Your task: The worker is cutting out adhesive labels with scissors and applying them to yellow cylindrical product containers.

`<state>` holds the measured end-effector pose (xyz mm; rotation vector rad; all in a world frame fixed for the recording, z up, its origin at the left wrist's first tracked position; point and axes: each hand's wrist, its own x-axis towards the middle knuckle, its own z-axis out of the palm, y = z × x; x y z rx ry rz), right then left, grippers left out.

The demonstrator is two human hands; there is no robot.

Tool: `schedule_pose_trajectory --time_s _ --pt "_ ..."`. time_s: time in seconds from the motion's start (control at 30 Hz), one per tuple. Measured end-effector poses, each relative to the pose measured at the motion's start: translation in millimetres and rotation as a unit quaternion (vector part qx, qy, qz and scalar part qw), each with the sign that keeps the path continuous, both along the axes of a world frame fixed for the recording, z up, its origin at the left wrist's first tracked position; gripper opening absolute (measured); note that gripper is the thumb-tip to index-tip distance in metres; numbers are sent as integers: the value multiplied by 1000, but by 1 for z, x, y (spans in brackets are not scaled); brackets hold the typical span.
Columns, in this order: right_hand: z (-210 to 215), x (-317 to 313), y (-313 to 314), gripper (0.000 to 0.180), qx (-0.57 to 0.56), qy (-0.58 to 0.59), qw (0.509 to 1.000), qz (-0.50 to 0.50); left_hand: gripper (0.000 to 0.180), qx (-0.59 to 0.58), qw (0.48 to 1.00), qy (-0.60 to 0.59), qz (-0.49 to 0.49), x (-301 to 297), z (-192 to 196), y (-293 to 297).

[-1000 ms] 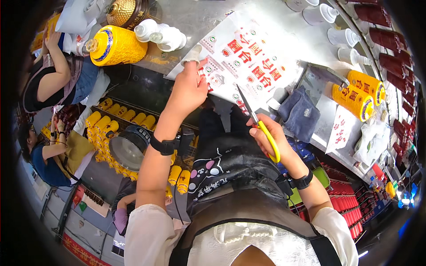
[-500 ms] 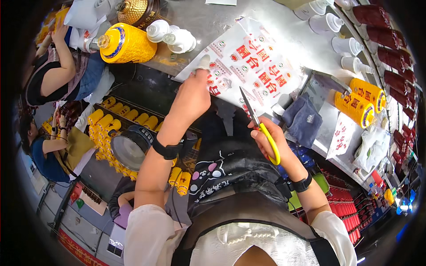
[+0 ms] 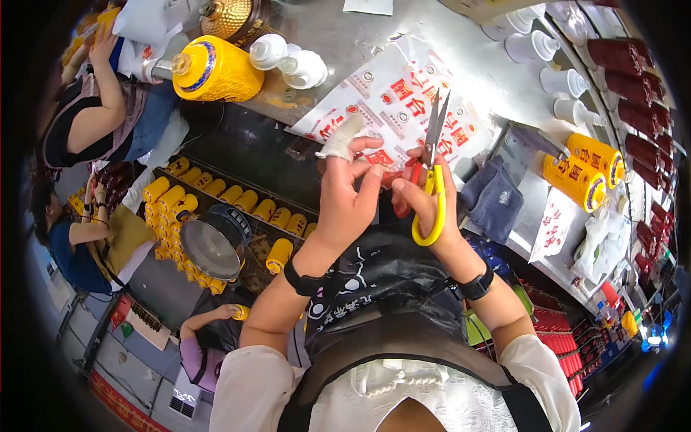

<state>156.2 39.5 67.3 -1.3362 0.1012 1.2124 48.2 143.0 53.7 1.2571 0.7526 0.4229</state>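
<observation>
Holding the yellow-handled scissors (image 3: 432, 169) upright, the right hand (image 3: 426, 209) is clenched through their loops, blades nearly closed and pointing toward the far edge of the counter (image 3: 345, 39). A small red item (image 3: 398, 176) appears to be pinched between the two hands just beside the blades; what it is cannot be told. The left hand (image 3: 345, 191) is half open, its bandaged fingertip (image 3: 341, 137) raised and its other fingers laid against the red item. Both hands hover above the counter's near edge, over the white printed bag (image 3: 392, 101) that lies flat at the middle of the counter.

A clean cut is judged to depend on the piece being held taut and fed deep into the blades, with the bandaged finger kept well away from the edges. The scissors would best be closed in one steady squeeze, not snipped at the tips.

A yellow jar (image 3: 216, 68) lies near the far left corner with white caps (image 3: 291, 61) just beside it; two yellow jars (image 3: 583, 169) and a grey cloth (image 3: 497, 198) lie toward the right edge.
</observation>
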Motion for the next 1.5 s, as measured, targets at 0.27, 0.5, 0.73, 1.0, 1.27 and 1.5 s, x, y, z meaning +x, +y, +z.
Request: schedule_pose_trajectory --time_s 0.27,0.5,0.73,1.0,1.27,1.5 --pt "17 9 3 42 -55 -50 996 46 54 -64 998 10 12 -11 -8 8" --pt "32 24 1 42 -56 -71 985 146 46 -486 869 -66 68 -20 -9 30" --pt "23 28 -6 42 -72 -92 980 160 56 -352 932 -5 -85 -19 0 38" --pt "15 24 -41 39 -130 -108 977 129 43 -256 966 13 -15 -5 -19 35" --pt "24 5 -75 36 -37 90 953 287 32 -336 938 -18 78 17 -19 29" --pt "16 9 -51 36 -29 56 972 227 37 -375 922 4 95 11 -28 10"
